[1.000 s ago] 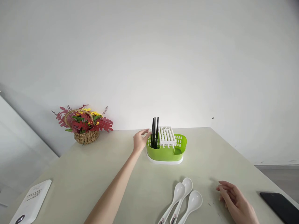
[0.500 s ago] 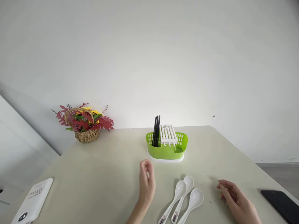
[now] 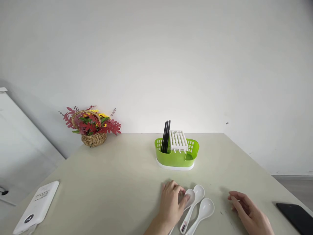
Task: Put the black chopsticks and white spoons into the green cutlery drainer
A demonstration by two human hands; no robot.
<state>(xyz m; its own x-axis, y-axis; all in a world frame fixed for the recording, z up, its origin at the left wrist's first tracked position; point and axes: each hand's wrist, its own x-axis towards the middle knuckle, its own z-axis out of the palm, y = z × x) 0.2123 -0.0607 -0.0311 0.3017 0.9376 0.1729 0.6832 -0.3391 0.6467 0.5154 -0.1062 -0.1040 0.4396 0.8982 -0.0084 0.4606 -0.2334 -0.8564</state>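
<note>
Three white spoons with long handles lie on the table, bowls pointing away from me. My left hand (image 3: pixel 171 202) is at the left spoon (image 3: pixel 190 195), thumb and fingers closed around its bowl; the hand hides much of its handle. Just right of it are the middle spoon (image 3: pixel 199 193) and the right spoon (image 3: pixel 206 208). My right hand (image 3: pixel 249 212) rests on the table further right, fingers loosely bent, holding nothing. Behind the spoons stands a green cutlery basket (image 3: pixel 174 160) with a slotted white rack (image 3: pixel 179 140) on top and several black chopsticks (image 3: pixel 165 137) upright in its left side.
A wicker basket of artificial flowers (image 3: pixel 94 138) stands at the back left by the wall. On the table's left side lies a white power bank (image 3: pixel 39 205). A black phone (image 3: pixel 294 213) lies near the right edge. A white cabinet (image 3: pixel 19 153) stands beyond the left edge.
My left hand has moved right and taken hold of the left spoon at its bowl. My right hand stays in the same place. The view has shifted slightly.
</note>
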